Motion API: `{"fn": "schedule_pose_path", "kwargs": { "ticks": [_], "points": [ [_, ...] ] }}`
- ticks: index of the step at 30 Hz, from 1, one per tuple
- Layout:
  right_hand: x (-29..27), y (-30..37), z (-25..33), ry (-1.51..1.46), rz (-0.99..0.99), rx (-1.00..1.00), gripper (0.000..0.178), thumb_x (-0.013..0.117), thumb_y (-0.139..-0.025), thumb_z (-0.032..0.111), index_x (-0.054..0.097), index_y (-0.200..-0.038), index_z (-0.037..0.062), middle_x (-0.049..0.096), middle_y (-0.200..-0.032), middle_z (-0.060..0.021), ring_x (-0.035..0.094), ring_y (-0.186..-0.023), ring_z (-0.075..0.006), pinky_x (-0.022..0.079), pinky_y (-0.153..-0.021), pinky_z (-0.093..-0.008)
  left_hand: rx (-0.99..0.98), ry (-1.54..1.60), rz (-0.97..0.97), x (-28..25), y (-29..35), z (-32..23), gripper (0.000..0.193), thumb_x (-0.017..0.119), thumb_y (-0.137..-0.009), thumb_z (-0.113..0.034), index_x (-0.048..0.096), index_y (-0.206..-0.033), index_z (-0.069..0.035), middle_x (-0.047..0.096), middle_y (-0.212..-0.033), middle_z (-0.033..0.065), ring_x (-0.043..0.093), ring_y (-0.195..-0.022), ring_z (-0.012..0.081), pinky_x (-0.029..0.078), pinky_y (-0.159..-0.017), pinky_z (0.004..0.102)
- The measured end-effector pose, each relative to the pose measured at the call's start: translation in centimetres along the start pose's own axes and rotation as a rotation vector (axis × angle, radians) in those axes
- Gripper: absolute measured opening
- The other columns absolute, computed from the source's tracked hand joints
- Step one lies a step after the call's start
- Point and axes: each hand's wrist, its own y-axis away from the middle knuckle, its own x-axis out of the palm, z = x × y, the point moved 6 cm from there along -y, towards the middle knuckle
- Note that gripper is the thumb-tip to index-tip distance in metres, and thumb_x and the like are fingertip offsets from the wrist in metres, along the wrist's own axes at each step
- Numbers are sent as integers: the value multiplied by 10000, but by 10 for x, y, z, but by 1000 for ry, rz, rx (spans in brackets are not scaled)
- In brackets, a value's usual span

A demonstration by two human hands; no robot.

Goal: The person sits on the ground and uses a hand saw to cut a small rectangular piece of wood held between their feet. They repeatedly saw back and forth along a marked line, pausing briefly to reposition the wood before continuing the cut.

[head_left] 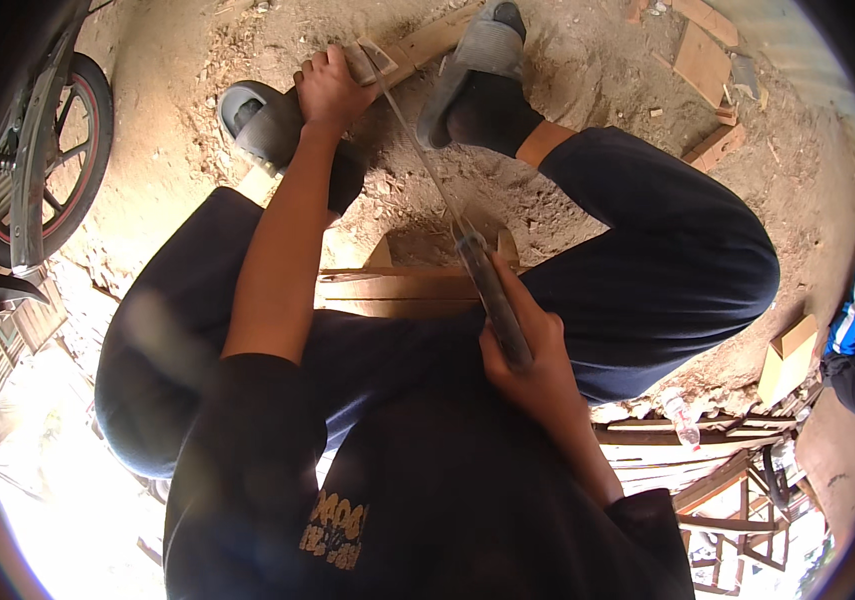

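Observation:
My right hand (535, 355) is wrapped round the dark handle of a hand saw (432, 175), whose long thin blade shows almost edge-on. The blade slants up and left to a strip of wood (429, 42) lying on the ground between my feet. Its tip is at the wood's left end, beside a small pale wooden block (358, 64). My left hand (331, 88) grips that end, fingers bent over it; its palm side is hidden. The saw's teeth are too fine to make out.
Grey slides (265, 122) are on my feet, close on both sides of the wood. Behind the handle lies a wooden plank (397, 290). A spoked wheel (52, 160) stands at the left. Board offcuts (704, 62) lie at the upper right, a plastic bottle (682, 418) at the lower right.

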Motion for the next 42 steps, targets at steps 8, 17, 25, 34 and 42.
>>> {"fn": "schedule_pose_path", "kwargs": {
  "ticks": [8,17,25,34,42],
  "points": [
    [-6,17,-4,5,-39,-59,675,579,-774,-11,437,-1427,80,681,-1072,-233,676,-757,-405,575,-705,-432,15,-5,-46,-1,4,2,760,836,-596,-560,522,-1066,-51,611,-1047,179,596,-994,374,467,-866,508],
    [-6,20,-10,-46,-70,-109,703,584,-771,-7,399,-1447,56,672,-874,-258,662,-730,-415,541,-647,-442,6,3,-31,-3,3,-1,695,798,-656,-484,534,-1119,-38,605,-1052,192,594,-999,382,474,-855,508],
    [-16,43,-16,-4,-134,-200,725,581,-773,-13,371,-1465,48,632,-737,-250,662,-689,-416,518,-641,-446,16,-16,-43,-1,-1,-6,735,811,-633,-522,531,-1113,-41,600,-1042,183,588,-1014,380,476,-857,506],
    [-20,51,-17,32,-139,-218,697,553,-785,-21,373,-1457,13,667,-838,-225,689,-669,-356,530,-638,-393,-7,-51,-39,1,-2,-2,782,805,-609,-611,526,-1075,-48,610,-1064,180,590,-1014,361,461,-895,485],
    [-24,49,-9,39,-121,-142,680,537,-784,-33,410,-1447,45,684,-946,-218,686,-701,-359,548,-664,-370,2,-35,1,3,-2,-5,824,771,-650,-637,528,-1132,-14,610,-1067,212,586,-1025,392,469,-894,490]
  ]
}}
